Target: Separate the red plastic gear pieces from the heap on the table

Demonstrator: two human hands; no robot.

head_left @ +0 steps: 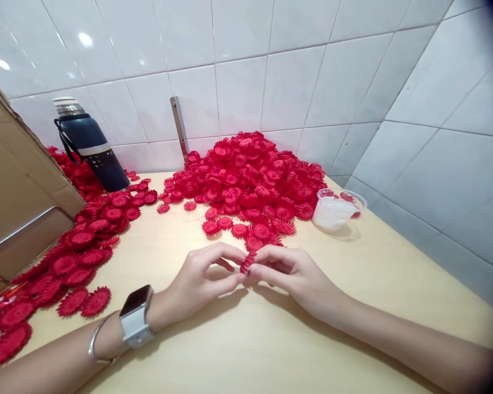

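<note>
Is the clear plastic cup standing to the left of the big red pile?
No, the clear plastic cup stands at the right edge of the red pile, near the tiled wall.

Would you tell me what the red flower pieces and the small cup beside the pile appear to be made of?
The red flower pieces look like thin moulded plastic: uniform colour, crisp ribbed petals, slight sheen. The small cup seems to be clear, glossy plastic, see-through at the rim, though glass cannot be excluded.
</note>
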